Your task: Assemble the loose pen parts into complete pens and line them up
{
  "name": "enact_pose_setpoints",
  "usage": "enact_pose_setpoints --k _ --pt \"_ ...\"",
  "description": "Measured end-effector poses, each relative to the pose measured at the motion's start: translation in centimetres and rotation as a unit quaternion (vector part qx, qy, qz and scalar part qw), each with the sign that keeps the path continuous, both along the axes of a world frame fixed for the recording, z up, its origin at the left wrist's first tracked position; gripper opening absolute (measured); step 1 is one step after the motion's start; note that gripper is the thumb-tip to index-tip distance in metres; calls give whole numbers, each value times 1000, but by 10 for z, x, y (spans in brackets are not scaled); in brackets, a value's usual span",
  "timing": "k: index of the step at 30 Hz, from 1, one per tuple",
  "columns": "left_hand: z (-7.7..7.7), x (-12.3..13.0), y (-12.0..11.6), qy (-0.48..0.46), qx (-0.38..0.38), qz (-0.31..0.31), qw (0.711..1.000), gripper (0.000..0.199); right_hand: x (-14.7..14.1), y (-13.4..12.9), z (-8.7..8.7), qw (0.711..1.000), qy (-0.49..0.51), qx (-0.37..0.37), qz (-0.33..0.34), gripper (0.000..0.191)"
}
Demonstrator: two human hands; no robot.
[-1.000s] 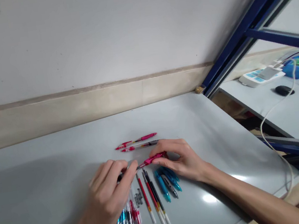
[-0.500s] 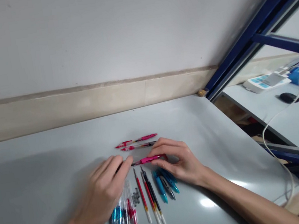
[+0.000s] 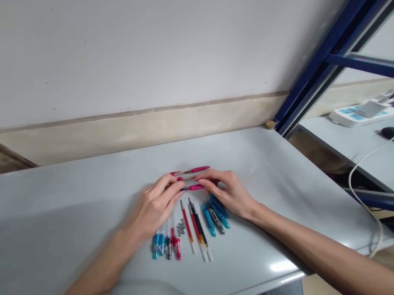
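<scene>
Head view: a pink pen (image 3: 193, 187) sits between the two hands, close above or on a pale grey table (image 3: 59, 199), with a matching pen (image 3: 190, 171) lying just beyond it. The pen should be light and stiff, but its slim, round plastic body could roll or slip on the glossy surface. The pink grip section looks like the surest place to take hold, using the fingertips, with a pinch firm enough to stop it turning.

The left hand (image 3: 156, 206) and right hand (image 3: 229, 195) face each other palms down, narrowly closed around the pen, with their fingers covering its ends. Whether they grip it or only rest on it cannot be told. Both forearms angle inward from the lower corners, wrists low.

Just below the hands lie refills (image 3: 188, 228), blue pen parts (image 3: 214, 220), clear barrels (image 3: 162, 245) and small grey bits (image 3: 181, 228), fanned out in loose rows.
</scene>
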State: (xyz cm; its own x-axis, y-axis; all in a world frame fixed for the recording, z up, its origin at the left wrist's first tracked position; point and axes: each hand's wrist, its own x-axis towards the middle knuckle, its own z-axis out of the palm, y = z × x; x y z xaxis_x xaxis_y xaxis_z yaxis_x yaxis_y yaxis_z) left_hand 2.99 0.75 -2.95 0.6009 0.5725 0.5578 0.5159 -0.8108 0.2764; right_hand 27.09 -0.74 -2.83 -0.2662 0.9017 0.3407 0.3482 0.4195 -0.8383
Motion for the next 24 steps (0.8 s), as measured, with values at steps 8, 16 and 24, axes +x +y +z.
enact_pose_setpoints --k 8,16,24 --pt "-1 0 4 -23 -71 104 992 22 -5 13 13 999 6 34 20 16" --pt "3 2 4 -68 -26 63 995 24 -8 14 7 1000 13 -11 -5 19" --pt "5 -2 0 -35 99 61 993 17 -5 0 9 1000 -14 5 -11 28"
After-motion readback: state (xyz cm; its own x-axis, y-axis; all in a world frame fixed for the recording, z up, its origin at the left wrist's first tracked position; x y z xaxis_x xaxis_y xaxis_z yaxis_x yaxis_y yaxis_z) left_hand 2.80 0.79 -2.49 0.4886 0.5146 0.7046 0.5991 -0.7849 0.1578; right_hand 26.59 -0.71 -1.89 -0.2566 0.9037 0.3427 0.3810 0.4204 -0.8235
